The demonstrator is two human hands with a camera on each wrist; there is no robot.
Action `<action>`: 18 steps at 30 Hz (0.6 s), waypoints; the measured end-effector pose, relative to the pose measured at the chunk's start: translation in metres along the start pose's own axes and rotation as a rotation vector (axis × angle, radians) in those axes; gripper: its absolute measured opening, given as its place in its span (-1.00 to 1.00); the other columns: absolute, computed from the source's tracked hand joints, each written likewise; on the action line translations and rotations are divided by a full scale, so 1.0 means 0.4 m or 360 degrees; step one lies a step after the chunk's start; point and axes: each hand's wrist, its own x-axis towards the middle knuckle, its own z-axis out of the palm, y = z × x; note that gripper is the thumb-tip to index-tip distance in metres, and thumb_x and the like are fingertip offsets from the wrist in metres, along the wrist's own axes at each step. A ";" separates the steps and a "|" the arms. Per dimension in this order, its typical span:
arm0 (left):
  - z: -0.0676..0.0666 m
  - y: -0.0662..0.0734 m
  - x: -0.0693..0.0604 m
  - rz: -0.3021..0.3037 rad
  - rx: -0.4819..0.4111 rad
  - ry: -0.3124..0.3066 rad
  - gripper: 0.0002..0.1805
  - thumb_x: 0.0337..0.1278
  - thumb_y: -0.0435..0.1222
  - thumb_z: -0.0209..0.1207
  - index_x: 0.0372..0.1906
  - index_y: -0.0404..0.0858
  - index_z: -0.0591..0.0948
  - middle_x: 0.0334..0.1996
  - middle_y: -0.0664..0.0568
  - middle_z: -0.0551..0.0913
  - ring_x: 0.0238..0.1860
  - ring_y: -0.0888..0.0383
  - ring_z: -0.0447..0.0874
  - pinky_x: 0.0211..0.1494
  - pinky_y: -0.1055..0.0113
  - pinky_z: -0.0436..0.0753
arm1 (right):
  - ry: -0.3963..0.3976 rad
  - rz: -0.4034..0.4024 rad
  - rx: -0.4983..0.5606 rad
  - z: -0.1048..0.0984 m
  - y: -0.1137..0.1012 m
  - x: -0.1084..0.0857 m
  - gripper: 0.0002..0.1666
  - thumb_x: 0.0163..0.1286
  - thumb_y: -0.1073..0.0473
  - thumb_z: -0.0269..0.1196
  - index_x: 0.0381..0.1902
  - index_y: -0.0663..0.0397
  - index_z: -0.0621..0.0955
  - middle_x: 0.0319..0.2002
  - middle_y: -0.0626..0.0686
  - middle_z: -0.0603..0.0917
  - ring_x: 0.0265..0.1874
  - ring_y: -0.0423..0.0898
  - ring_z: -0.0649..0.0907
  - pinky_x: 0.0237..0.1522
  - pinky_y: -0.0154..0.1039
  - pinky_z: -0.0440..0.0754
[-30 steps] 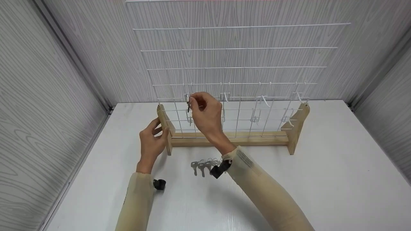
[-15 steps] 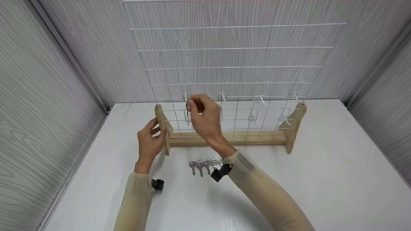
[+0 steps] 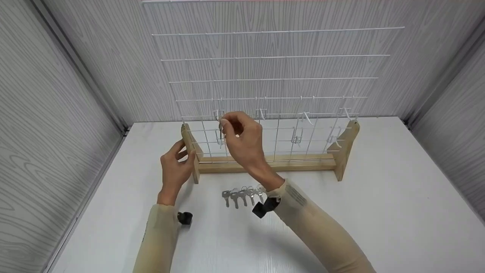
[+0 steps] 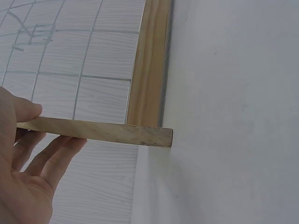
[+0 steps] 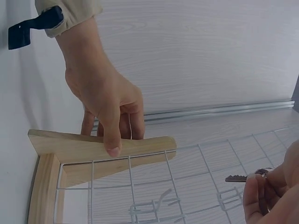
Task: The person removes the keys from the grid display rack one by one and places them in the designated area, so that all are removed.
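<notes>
My right hand (image 3: 244, 142) pinches a small metal key (image 5: 236, 178) by its ring end, between thumb and fingers. It is at the left part of a white wire grid rack, just below the upper left hook (image 3: 217, 114). Whether the ring touches that hook is hidden by the fingers. With thumb on one face and fingers on the other, my left hand (image 3: 176, 170) holds the rack's left wooden side piece (image 4: 117, 133). Several keys with rings (image 3: 242, 196) lie in a row on the white table in front of the rack.
More white hooks, such as the upper right hook (image 3: 345, 112), hang on the grid in two rows. A wooden crossbar (image 3: 299, 166) joins the left side piece to the right wooden side piece (image 3: 345, 151). Grey wood-grain walls (image 3: 41, 125) surround the table.
My right hand has shifted slightly to the right relative to the rack, with the key in its fingers. The right forearm uncovers more of the key row. My left hand keeps its hold.
</notes>
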 end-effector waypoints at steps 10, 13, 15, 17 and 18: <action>-0.001 -0.007 -0.002 0.0017 -0.0003 0.0006 -0.49 0.40 -0.41 0.34 0.40 -0.33 0.61 0.33 -0.31 0.65 0.11 -0.29 0.81 0.00 0.05 0.87 | -0.0055 0.0080 0.0146 -0.040 -0.027 -0.027 -0.90 0.56 0.39 0.25 -0.11 0.34 0.70 -0.27 0.26 0.75 -0.32 -0.04 0.78 -0.23 -0.04 0.89; -0.001 -0.007 -0.002 0.0024 -0.0002 0.0003 -0.49 0.40 -0.41 0.34 0.40 -0.33 0.61 0.33 -0.30 0.66 0.11 -0.29 0.82 0.01 0.03 0.87 | -0.0084 0.0121 0.0164 -0.058 -0.028 -0.035 -0.91 0.57 0.40 0.24 -0.11 0.34 0.68 -0.24 0.23 0.75 -0.27 0.00 0.79 -0.16 0.04 0.89; -0.001 -0.006 -0.002 0.0022 0.0002 0.0006 -0.49 0.40 -0.41 0.35 0.40 -0.33 0.61 0.33 -0.30 0.66 0.10 -0.30 0.81 0.01 0.01 0.87 | -0.0102 0.0149 0.0165 -0.072 -0.029 -0.039 -0.92 0.58 0.39 0.24 -0.12 0.32 0.67 -0.22 0.22 0.75 -0.25 0.00 0.79 -0.13 0.01 0.89; 0.000 -0.004 -0.001 0.0016 0.0001 0.0013 -0.48 0.38 -0.43 0.35 0.40 -0.35 0.60 0.33 -0.31 0.66 0.11 -0.31 0.81 0.00 0.00 0.87 | -0.0120 0.0171 0.0141 -0.086 -0.028 -0.045 -0.92 0.58 0.38 0.24 -0.13 0.30 0.67 -0.20 0.19 0.75 -0.24 -0.02 0.78 -0.13 -0.06 0.89; 0.000 -0.003 -0.001 0.0013 0.0000 0.0015 -0.48 0.38 -0.43 0.35 0.40 -0.35 0.60 0.33 -0.31 0.65 0.11 -0.32 0.81 0.00 -0.01 0.87 | -0.0127 0.0180 0.0125 -0.093 -0.028 -0.048 -0.92 0.58 0.37 0.24 -0.14 0.28 0.67 -0.20 0.18 0.75 -0.24 -0.03 0.78 -0.13 -0.10 0.89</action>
